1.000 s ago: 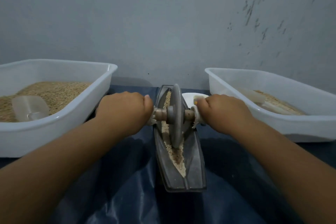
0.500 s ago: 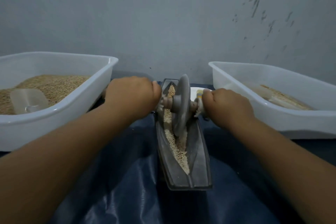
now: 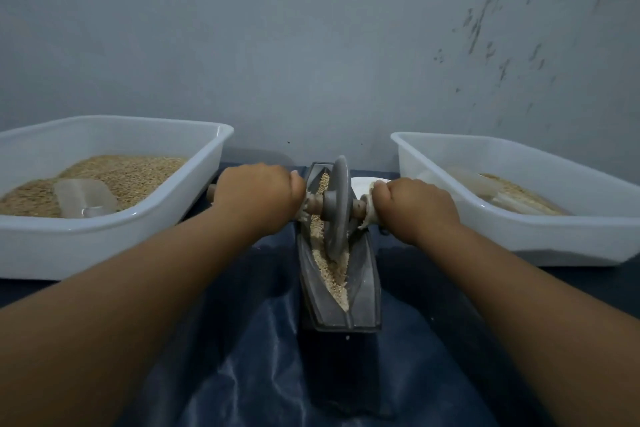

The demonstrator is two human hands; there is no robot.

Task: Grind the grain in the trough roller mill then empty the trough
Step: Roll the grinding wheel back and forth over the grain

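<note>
- left tub [image 3: 145,218], white plastic, far left on the dark blue cloth [image 3: 242,357], filled with loose grain; clear scoop [image 3: 85,199] lies half sunk in that grain
- left hand [image 3: 258,196] fist curled round the left end of the axle [image 3: 313,206], knuckles up, handle tip poking out past the hand on its outer side
- trough [image 3: 365,291], grey, narrow, centre of the cloth between the 2 tubs, runs away from the person; grain [image 3: 332,274] lies along its groove
- wheel [image 3: 337,204] stands upright in the trough, toward the far end, rim in the grain
- right hand [image 3: 414,210] fist curled round the right end of the axle, white wrap showing at the fingers
- white dish [image 3: 363,184] behind the right hand, mostly hidden
- right tub [image 3: 519,236], white, holds a thinner layer of grain
</note>
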